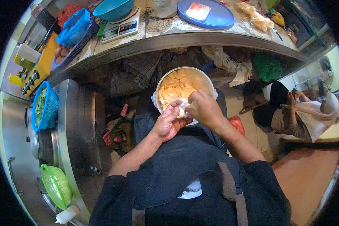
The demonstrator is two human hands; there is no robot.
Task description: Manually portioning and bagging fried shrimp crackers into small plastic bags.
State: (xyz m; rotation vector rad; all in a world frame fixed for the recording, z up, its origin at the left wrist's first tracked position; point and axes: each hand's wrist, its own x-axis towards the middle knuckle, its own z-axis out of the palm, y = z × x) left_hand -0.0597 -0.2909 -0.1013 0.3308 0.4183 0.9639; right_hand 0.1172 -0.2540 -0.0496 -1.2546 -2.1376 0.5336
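A round white tub (pixel 212 80) of pale orange crackers (pixel 176 83) sits on my lap, between my legs. At its near edge, my left hand (pixel 168 123) holds a small clear plastic bag (pixel 184 104) with a pale cracker piece (pixel 181 113) at its lower end. My right hand (pixel 204 108) is on the right side of this bag, fingers curled in against it and slightly blurred. Those fingers hide part of the bag and of the tub's near right rim.
Ahead, a counter (pixel 161 32) bears a kitchen scale (pixel 121 28), a blue lid (pixel 220 17) and filled plastic bags (pixel 258 21). A blue basket (pixel 49 104) of leaves and a green colander (pixel 58 183) stand left. Another person (pixel 288 118) sits at right.
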